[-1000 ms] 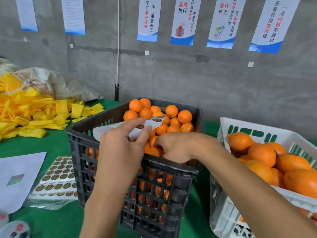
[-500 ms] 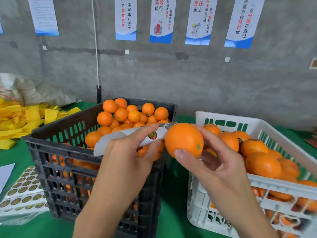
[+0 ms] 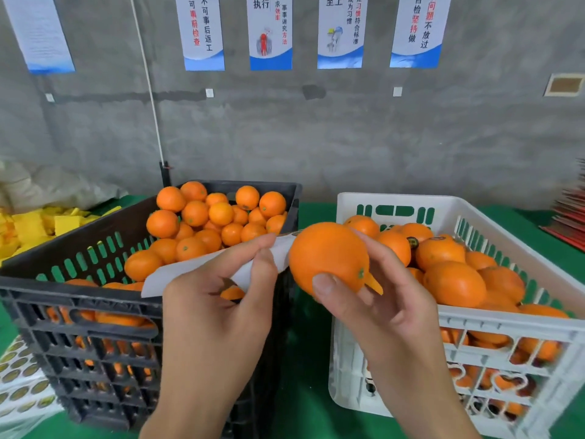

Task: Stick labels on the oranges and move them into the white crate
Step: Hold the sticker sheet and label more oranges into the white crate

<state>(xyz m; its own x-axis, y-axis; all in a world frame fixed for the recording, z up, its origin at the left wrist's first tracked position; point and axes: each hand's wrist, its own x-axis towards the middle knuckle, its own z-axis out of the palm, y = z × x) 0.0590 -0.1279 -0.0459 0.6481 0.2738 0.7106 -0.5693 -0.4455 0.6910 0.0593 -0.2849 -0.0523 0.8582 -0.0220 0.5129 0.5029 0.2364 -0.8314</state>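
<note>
L hand (image 3: 218,299) fingers pinched w/ thumb, R hand (image 3: 376,296) fingers curled in grip, both forearms raised.

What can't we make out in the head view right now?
- Label on the round orange gripped by the right hand: no sticker shows on its visible side.
- White paper label strip pinched by the left hand: its stickers are hidden by fingers and the orange.
- Clear-bagged label sheets: cut by the left edge.

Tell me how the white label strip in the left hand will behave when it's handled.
Probably floppy: the label strip bends and curls where the left hand pinches it. Likely very light, since two fingertips carry it. Its free end sags onto the black crate, so it may snag there.
</note>
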